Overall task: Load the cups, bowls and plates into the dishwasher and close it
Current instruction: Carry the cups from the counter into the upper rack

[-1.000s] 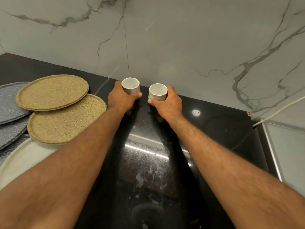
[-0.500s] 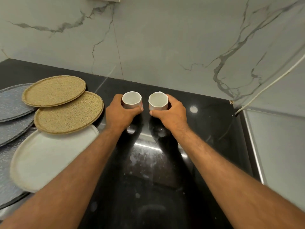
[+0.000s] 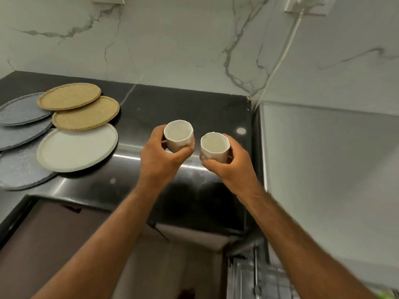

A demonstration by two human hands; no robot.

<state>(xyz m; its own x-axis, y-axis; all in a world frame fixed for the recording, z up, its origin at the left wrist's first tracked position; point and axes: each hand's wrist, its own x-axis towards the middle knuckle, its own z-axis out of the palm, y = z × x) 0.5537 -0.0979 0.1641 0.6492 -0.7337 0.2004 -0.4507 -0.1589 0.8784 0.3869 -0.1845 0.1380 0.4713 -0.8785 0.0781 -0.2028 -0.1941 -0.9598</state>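
Head view, entries as they stand.

1. Left cup [image 3: 178,135]: small, white, faceted, mouth up. My left hand [image 3: 159,160] holds it, thumb on the near wall and fingers curled round the far side.
2. Right cup [image 3: 214,147]: the same kind, mouth up. My right hand [image 3: 228,169] wraps it the same way. The cups are just beside each other, not touching, over the front part of the black counter [image 3: 172,108] and, I judge, clear of it.
3. Plates on the counter to my left, overlapping: two tan plates [image 3: 86,113], one white plate [image 3: 76,147], grey plates [image 3: 21,108] beneath. No bowls in sight.
4. Wire rack [image 3: 259,277], bottom right, blurred; I take it for the dishwasher's, pulled open.

Step in hand: the cups, on their way to loading.

Next move calls for: bringing both cups down and right to the rack, turning each mouth-down, and seating them without knocking one against the other. The plates are not yet loaded.
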